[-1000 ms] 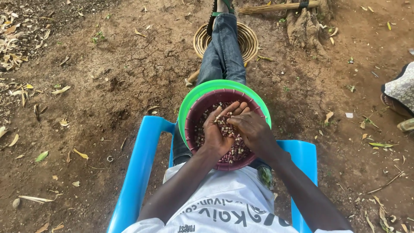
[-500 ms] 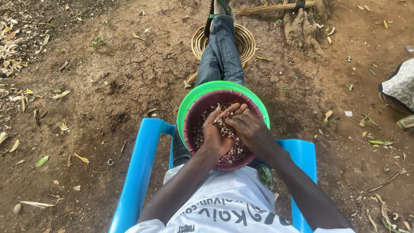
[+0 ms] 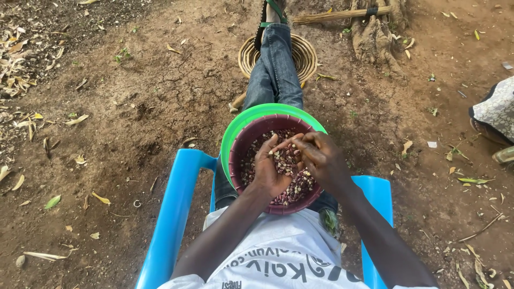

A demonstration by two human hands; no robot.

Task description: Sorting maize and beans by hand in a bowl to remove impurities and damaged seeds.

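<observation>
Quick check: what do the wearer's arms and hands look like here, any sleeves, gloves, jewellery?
Both arms are bare from the short white sleeves of a printed T-shirt down to the fingers. The left hand and right hand wear no gloves. No watch, ring or bracelet shows on either wrist in the head view.
</observation>
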